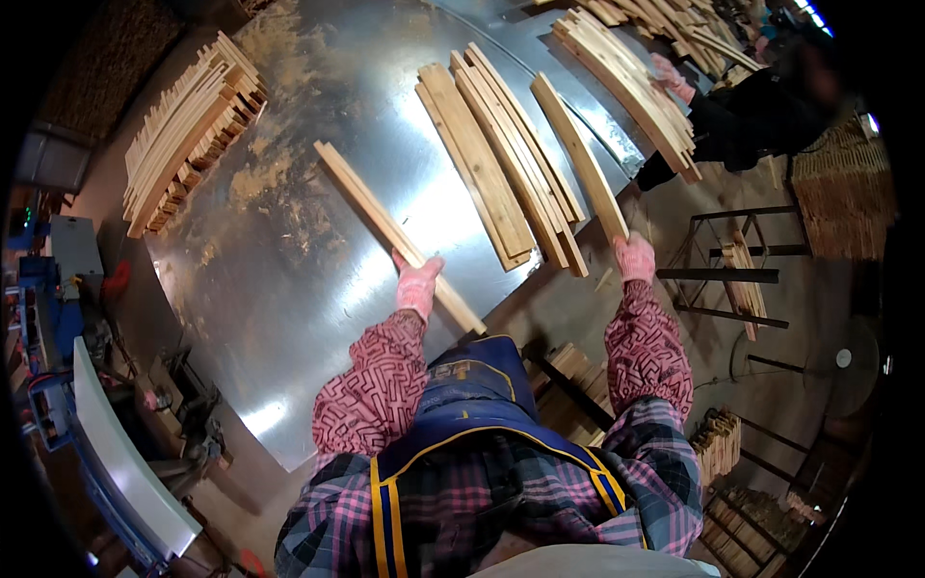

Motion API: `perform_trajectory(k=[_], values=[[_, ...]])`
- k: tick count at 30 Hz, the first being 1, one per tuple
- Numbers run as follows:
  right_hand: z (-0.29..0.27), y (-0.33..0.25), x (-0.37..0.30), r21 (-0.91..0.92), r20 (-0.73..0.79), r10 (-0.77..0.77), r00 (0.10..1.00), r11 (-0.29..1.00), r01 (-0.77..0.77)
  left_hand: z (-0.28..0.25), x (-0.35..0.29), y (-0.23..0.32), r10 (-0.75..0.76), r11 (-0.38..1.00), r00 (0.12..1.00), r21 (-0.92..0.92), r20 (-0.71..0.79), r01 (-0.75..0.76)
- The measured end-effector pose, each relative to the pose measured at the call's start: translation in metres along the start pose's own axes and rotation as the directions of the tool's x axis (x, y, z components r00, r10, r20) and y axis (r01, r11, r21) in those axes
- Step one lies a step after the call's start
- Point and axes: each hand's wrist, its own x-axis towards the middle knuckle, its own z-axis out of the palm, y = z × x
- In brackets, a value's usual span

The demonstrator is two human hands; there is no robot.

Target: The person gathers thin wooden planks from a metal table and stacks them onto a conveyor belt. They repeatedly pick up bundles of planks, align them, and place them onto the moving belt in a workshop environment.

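My left hand (418, 285), in a pink glove, is closed around a narrow wooden strip (371, 207) that slants over the metal tabletop. My right hand (634, 258), gloved alike, grips the near end of a wooden board (581, 159) at the table's right side. Between my hands lie wider boards (474, 169) side by side, with a group of narrower boards (520, 154) close against them. My fingertips are partly hidden behind the wood in both hands.
Sawdust is scattered over the metal table (337, 308). A stack of strips (193, 135) stands at its far left, more boards (626, 87) at the far right. A co-worker's gloved hand (673, 79) touches those. Right of me is a metal rack (727, 275); machinery (72, 279) stands left.
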Motion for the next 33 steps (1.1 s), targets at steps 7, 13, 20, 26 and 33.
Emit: perform_trajectory(k=[7,13,20,26,33], values=[[0.034,-0.080,0.098,0.159,0.151,-0.249,0.957,0.961,0.225,0.101,0.043,0.065,-0.054,0.996,0.997,-0.070,0.061,0.058],[0.063,-0.123,0.096,0.258,0.088,-0.320,0.943,0.922,0.288,0.141,0.053,0.075,-0.195,0.835,0.971,-0.496,0.138,0.238],[0.081,-0.117,0.058,0.307,0.211,-0.314,0.926,0.920,0.243,0.088,0.046,0.046,-0.160,0.581,0.854,-0.652,0.496,0.487],[0.092,-0.132,-0.039,0.345,0.256,-0.377,0.890,0.896,0.280,0.039,0.016,-0.001,-0.073,0.774,0.901,-0.546,0.427,0.321],[0.097,-0.156,-0.209,0.391,0.322,-0.404,0.856,0.880,0.269,-0.094,-0.086,-0.058,-0.178,0.771,0.832,-0.450,0.526,0.450]])
